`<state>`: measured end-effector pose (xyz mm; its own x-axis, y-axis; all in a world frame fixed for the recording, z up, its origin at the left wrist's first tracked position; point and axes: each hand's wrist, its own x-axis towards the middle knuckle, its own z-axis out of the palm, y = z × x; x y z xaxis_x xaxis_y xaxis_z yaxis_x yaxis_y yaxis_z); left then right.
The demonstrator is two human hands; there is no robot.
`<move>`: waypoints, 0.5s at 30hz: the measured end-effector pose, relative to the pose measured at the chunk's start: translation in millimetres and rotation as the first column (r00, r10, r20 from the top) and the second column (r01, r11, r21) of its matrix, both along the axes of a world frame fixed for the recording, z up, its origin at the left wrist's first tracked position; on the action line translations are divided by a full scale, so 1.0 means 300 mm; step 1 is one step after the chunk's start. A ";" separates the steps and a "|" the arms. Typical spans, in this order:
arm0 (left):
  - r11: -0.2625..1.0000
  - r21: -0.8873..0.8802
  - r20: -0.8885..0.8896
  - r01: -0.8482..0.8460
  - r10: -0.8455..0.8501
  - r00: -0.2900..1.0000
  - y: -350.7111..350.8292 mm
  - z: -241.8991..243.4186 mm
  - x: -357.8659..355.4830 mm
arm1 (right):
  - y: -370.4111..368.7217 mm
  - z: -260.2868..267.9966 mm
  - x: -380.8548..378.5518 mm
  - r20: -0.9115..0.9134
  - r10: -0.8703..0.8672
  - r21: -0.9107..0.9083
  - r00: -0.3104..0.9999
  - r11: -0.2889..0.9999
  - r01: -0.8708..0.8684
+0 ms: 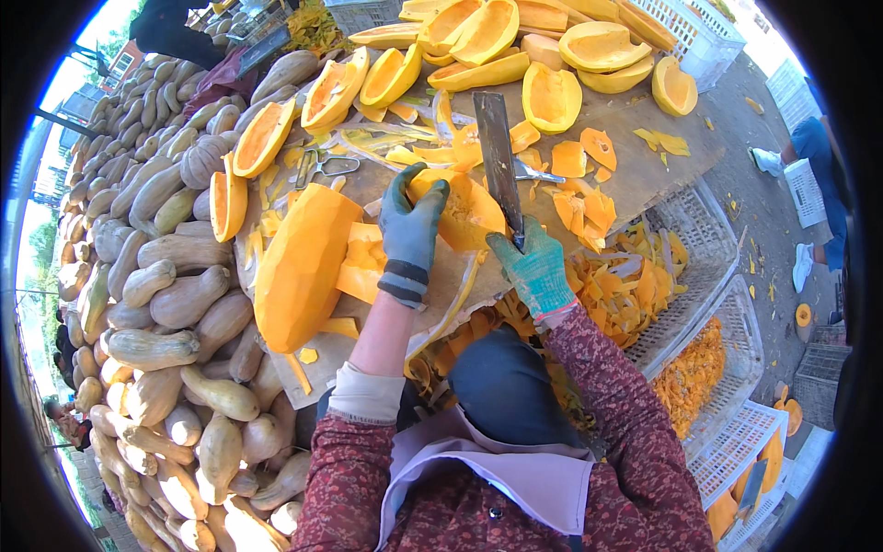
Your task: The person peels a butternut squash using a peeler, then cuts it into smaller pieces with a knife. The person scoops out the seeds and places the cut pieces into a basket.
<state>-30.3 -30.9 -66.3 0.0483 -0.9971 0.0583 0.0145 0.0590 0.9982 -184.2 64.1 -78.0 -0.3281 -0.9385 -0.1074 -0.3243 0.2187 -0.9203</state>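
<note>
My left hand [412, 224], in a grey-blue coated glove, grips a cut piece of peeled orange squash [463, 210] whose hollow shows stringy pulp. In a green knit glove, my right hand [531, 265] is closed around the handle of a broad-bladed knife [498, 152]. The blade points away from me and stands beside the right edge of that piece. Left of my left hand lies a large peeled squash [303, 269], with another cut orange chunk [363, 259] between them. A metal peeler [324, 165] rests beyond, and a second metal tool [537, 172] is partly hidden behind the blade.
Hollowed squash halves [552, 96] line the far side of the board [641, 152]. Unpeeled squashes [186, 297] are heaped on the left. At right stand plastic crates, one with peelings [641, 290], another with pulp [690, 372]. A person's legs [821, 186] show at far right.
</note>
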 end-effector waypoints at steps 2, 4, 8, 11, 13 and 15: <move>0.994 -0.101 0.267 -0.027 0.054 0.962 0.016 0.029 0.015 | -0.052 -0.014 -0.015 -0.024 0.026 -0.018 0.999 0.999 -0.026; 0.972 -0.235 0.462 0.027 0.087 0.883 0.055 0.038 0.015 | -0.066 -0.031 -0.039 -0.143 0.092 0.006 0.985 0.996 -0.092; 0.961 -0.251 0.520 0.119 0.030 0.854 0.081 0.029 0.037 | -0.047 -0.061 -0.047 -0.318 0.143 0.015 0.937 0.989 -0.146; 0.958 -0.207 0.555 0.197 -0.051 0.830 0.082 0.057 0.055 | -0.046 -0.047 -0.038 -0.289 0.108 0.054 0.951 0.994 -0.096; 0.938 -0.209 0.621 0.276 -0.090 0.779 0.086 0.090 0.063 | -0.044 -0.059 -0.031 -0.287 0.068 0.014 0.956 0.998 -0.067; 0.894 -0.247 0.699 0.373 -0.102 0.708 0.094 0.107 0.066 | -0.041 -0.069 -0.021 -0.315 0.037 -0.012 0.948 0.999 -0.044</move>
<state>-10.4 -2.6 -34.3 -0.3727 -0.8714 0.3192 -0.5662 0.4860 0.6657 -190.4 51.8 -98.8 -0.3040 -0.9526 0.0131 -0.6062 0.1828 -0.7740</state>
